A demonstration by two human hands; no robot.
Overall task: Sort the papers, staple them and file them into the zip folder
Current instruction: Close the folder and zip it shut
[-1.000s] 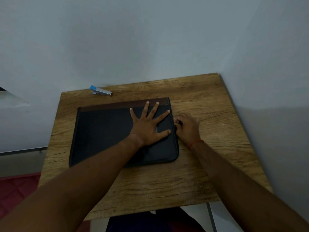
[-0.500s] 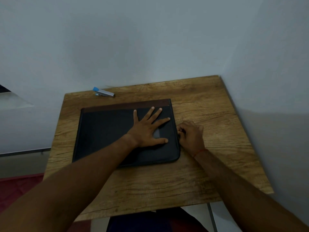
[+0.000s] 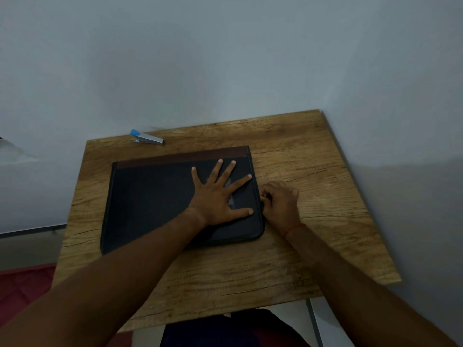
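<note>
While the zip folder (image 3: 155, 204) lies shut and flat on the wooden table (image 3: 313, 171), it is pressed down near its right end by the left hand (image 3: 218, 196), palm flat and fingers spread straight. Its right edge is pinched by the curled fingers of the right hand (image 3: 281, 204); the zip pull cannot be made out. Bare wood is left to the right and along the near edge. A stapler (image 3: 147, 139) is seen at the far left corner, well apart from the folder.

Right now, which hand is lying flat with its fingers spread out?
The left hand. It presses flat on the folder with all its fingers straight and wide apart. The right hand is curled up, pinching at the folder's right edge.
</note>
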